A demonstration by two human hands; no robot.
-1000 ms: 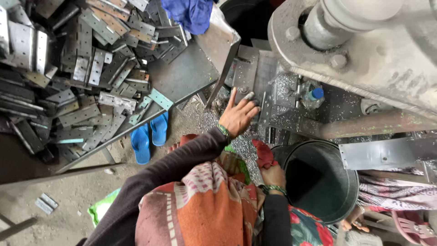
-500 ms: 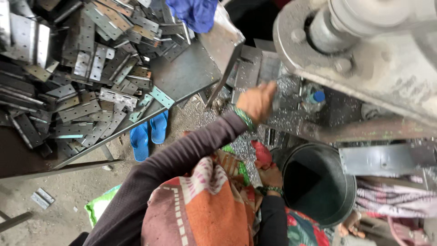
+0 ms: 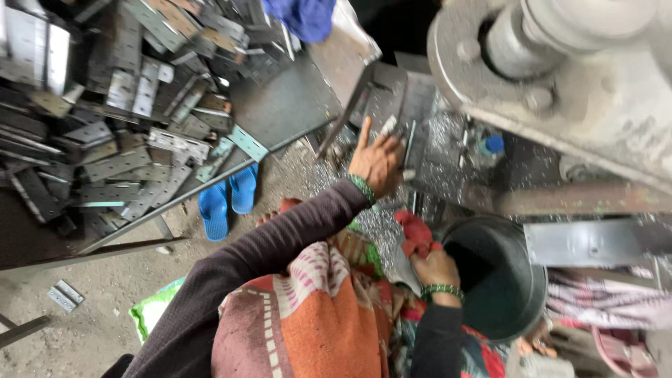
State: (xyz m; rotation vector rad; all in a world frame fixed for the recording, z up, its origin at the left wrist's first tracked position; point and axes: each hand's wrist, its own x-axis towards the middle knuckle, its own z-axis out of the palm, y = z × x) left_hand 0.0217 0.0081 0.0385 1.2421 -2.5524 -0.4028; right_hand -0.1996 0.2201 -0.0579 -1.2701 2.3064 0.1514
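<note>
My left hand (image 3: pixel 378 162), in a dark sleeve with a green bangle, reaches out to the grey metal plates (image 3: pixel 413 115) under the machine. Its index finger sticks up and its other fingers pinch a small silvery metal piece (image 3: pixel 389 127). My right hand (image 3: pixel 435 267), also with a green bangle, is closed on a red cloth (image 3: pixel 414 233) beside the rim of a dark round bucket (image 3: pixel 518 308). A flat grey plate (image 3: pixel 401 264) sits just left of that hand. Shiny metal chips (image 3: pixel 378 224) cover the ground between the hands.
A big pile of punched metal brackets (image 3: pixel 119 119) fills the left. A long steel angle bar (image 3: pixel 203 192) runs across it, with blue slippers (image 3: pixel 227 196) beside it. A heavy grey machine (image 3: pixel 560 77) looms top right. A blue cloth (image 3: pixel 304 15) lies at the top.
My left hand has lifted off the chip-strewn ground and moved up to the metal plates, closing on a small piece. The right hand stays at the bucket with the red cloth.
</note>
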